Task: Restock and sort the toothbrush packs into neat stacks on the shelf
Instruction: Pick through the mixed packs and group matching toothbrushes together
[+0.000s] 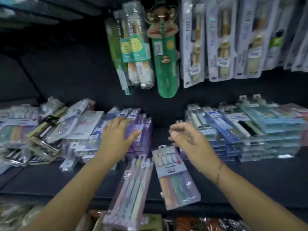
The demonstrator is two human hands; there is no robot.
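My left hand (116, 135) lies flat with straight fingers on top of a stack of purple toothbrush packs (143, 130) at the middle of the black shelf (250, 177). My right hand (186, 137) hovers just right of that stack, fingers loosely curled, holding nothing. Two pastel multi-packs lie at the shelf's front edge: one long pack (131, 189) overhanging the edge, and one shorter pack (176, 177) beside it. Blue and teal packs (241, 129) sit in neat stacks on the right. A jumbled heap of mixed packs (55, 129) fills the left.
Hanging packs line the back wall: green children's brushes (133, 47), a green monkey case (165, 52), and grey blister packs (221, 39). A lower shelf with more goods (191, 224) shows under the front edge. Dark bare shelf lies between the two hands.
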